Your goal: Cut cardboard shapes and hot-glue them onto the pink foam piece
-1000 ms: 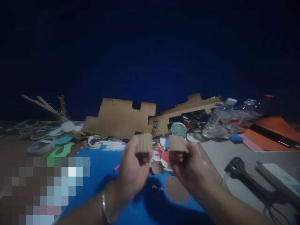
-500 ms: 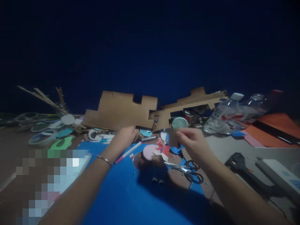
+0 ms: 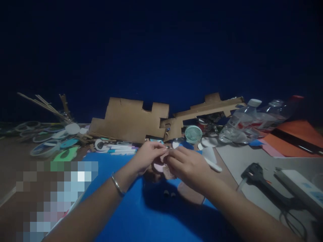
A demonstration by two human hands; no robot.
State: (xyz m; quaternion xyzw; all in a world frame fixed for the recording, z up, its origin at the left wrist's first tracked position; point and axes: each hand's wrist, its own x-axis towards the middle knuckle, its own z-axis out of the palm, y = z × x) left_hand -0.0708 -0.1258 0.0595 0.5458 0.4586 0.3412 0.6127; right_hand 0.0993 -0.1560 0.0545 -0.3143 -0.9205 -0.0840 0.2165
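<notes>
Over the blue sheet, my left hand and my right hand meet with fingertips closed around a small brown cardboard piece, mostly covered by the fingers. A silver bangle circles my left wrist. Beneath the hands lie a pale pink disc and another brown cardboard bit, both partly hidden. Two small round pieces, one of them a white-and-dark bead shape, rest in the shadow nearer me. A round cardboard disc is partly under my right forearm.
Cut cardboard sheets stand along the back, with markers before them. A green fan, a white scraper-like tool, plastic bottles and a black glue gun are to the right. Wooden sticks lean at left.
My hands have come together in the middle, the right moving left with its cardboard piece. The scissors and red scraps are now hidden behind the hands and forearm.
</notes>
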